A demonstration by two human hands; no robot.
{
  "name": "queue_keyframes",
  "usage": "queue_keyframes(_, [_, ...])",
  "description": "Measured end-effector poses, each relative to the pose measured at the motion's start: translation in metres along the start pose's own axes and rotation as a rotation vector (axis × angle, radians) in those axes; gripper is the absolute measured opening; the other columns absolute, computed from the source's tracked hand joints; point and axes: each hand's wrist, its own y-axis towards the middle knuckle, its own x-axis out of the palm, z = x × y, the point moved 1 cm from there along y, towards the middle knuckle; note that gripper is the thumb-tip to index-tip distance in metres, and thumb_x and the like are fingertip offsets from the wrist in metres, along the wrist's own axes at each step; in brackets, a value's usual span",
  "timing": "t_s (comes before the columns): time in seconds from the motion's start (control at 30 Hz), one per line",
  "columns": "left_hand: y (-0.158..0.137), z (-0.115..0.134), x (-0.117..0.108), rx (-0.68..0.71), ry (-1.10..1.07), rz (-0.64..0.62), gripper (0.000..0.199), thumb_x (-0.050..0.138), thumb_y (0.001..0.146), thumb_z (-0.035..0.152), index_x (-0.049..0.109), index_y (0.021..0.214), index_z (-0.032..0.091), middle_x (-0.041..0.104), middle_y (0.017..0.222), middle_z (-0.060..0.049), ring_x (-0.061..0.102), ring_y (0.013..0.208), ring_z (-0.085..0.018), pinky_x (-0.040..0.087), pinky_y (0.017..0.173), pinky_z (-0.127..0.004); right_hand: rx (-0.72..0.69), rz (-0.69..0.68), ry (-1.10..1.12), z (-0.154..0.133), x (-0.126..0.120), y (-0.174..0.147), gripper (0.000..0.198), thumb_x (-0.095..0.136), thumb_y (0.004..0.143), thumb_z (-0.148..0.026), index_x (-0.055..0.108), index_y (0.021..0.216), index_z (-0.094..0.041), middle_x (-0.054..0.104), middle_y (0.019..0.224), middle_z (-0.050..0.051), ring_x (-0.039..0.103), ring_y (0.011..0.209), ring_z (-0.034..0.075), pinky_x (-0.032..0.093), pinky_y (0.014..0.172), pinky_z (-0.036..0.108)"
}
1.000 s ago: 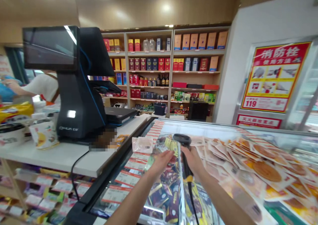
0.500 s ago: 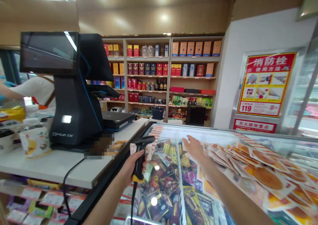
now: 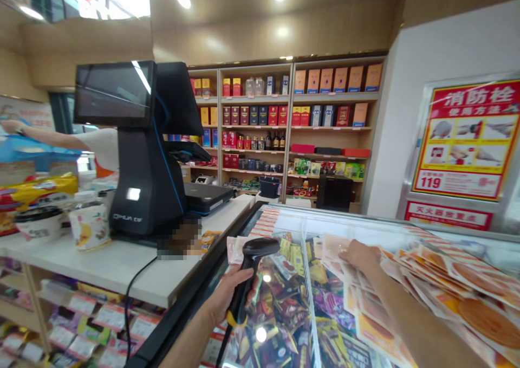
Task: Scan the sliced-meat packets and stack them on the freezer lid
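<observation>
My left hand (image 3: 228, 296) is wrapped round the handle of a black barcode scanner (image 3: 260, 247) with yellow trim, held upright above a glass-topped chest freezer (image 3: 365, 215). A cable runs down from its base. To the right, my right hand (image 3: 362, 257) has its fingers closed on the edge of a pale flat packet (image 3: 333, 247). That packet lies at the left end of a spread of similar flat packets (image 3: 483, 311), white and orange with round brown pictures, on the freezer's glass. Colourful wrapped items (image 3: 280, 303) show through the glass below.
A black checkout terminal (image 3: 140, 181) stands on the white counter (image 3: 162, 284) at left, near a paper cup (image 3: 38, 224) and a yellow snack bag (image 3: 44, 189). Behind the terminal, a person's arm (image 3: 52, 137) holds blue plastic. Shelves (image 3: 331, 98) of boxes line the back wall.
My right hand has gone from open fingers above the freezer to gripping a flat packet. The scanner in my left hand has tilted. My view has turned slightly left.
</observation>
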Motion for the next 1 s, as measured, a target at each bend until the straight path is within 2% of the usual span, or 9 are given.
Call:
queue_keyframes(0.1, [-0.004,0.001,0.001,-0.041,-0.051,-0.025,0.026,0.055,0.065,0.041,0.053,0.068,0.015,0.052,0.056,0.0,0.045,0.04,-0.007,0.031,0.038,-0.019,0.004,0.044,0.161,0.008,0.0,0.01,0.029,0.047,0.065,-0.033,0.061,0.083,-0.014,0.062,0.094,0.014,0.055,0.088,0.03,0.038,0.068,0.04])
queue_keyframes(0.2, [0.001,0.002,0.002,-0.065,-0.098,-0.036,0.03,0.051,0.068,0.044,0.055,0.076,0.016,0.051,0.055,0.001,0.044,0.039,-0.007,0.031,0.037,-0.018,-0.003,0.182,0.388,0.008,-0.008,0.007,0.027,0.046,0.066,-0.033,0.061,0.078,-0.014,0.064,0.081,0.014,0.057,0.08,0.027,0.04,0.064,0.035])
queue_keyframes(0.3, [0.013,0.009,0.01,-0.049,-0.069,-0.071,0.03,0.049,0.07,0.044,0.054,0.075,0.015,0.052,0.054,0.001,0.044,0.039,-0.006,0.031,0.038,-0.018,0.06,0.332,0.789,0.005,-0.017,-0.008,0.03,0.048,0.065,-0.036,0.056,0.084,-0.013,0.062,0.068,0.009,0.058,0.066,0.021,0.042,0.056,0.031])
queue_keyframes(0.37, [0.021,0.015,0.017,-0.034,-0.027,-0.121,0.026,0.05,0.07,0.04,0.053,0.071,0.014,0.053,0.054,0.0,0.046,0.041,-0.007,0.033,0.04,-0.018,0.074,0.336,1.08,0.004,-0.016,-0.018,0.03,0.051,0.062,-0.037,0.052,0.084,-0.015,0.058,0.06,0.003,0.056,0.056,0.018,0.042,0.05,0.028])
queue_keyframes(0.43, [0.024,0.019,0.023,-0.033,0.001,-0.197,0.02,0.054,0.068,0.034,0.053,0.069,0.014,0.055,0.057,-0.002,0.049,0.044,-0.009,0.036,0.042,-0.02,0.044,0.324,1.221,0.006,-0.011,-0.025,0.026,0.053,0.061,-0.038,0.05,0.077,-0.018,0.053,0.052,-0.002,0.052,0.05,0.015,0.042,0.048,0.026])
queue_keyframes(0.53, [0.022,0.017,0.027,-0.048,-0.01,-0.298,0.014,0.054,0.067,0.027,0.053,0.07,0.014,0.056,0.061,-0.003,0.05,0.047,-0.01,0.036,0.044,-0.021,-0.018,0.316,1.125,0.009,-0.002,-0.029,0.022,0.05,0.063,-0.041,0.05,0.066,-0.019,0.051,0.047,-0.002,0.05,0.045,0.015,0.041,0.047,0.026])
queue_keyframes(0.7, [0.016,0.0,0.024,-0.13,0.032,-0.324,0.014,0.052,0.069,0.029,0.05,0.069,0.015,0.053,0.058,0.0,0.045,0.041,-0.007,0.031,0.04,-0.02,-0.104,0.376,0.891,0.004,0.007,-0.03,0.025,0.047,0.064,-0.042,0.054,0.06,-0.018,0.056,0.047,0.001,0.052,0.049,0.017,0.038,0.051,0.027])
queue_keyframes(0.8, [0.015,-0.004,0.028,-0.136,0.085,-0.361,0.019,0.051,0.071,0.034,0.049,0.073,0.015,0.052,0.056,0.001,0.044,0.04,-0.007,0.03,0.04,-0.02,-0.117,0.414,0.892,-0.001,0.011,-0.031,0.028,0.045,0.064,-0.043,0.056,0.058,-0.017,0.057,0.047,0.002,0.053,0.049,0.017,0.036,0.049,0.026])
queue_keyframes(1.0, [0.012,-0.004,0.036,-0.144,0.115,-0.315,0.023,0.052,0.07,0.037,0.045,0.074,0.016,0.052,0.054,0.002,0.045,0.039,-0.007,0.03,0.04,-0.019,-0.122,0.309,0.979,-0.007,0.024,-0.034,0.032,0.045,0.065,-0.043,0.06,0.067,-0.015,0.06,0.05,0.003,0.053,0.046,0.017,0.038,0.046,0.025])
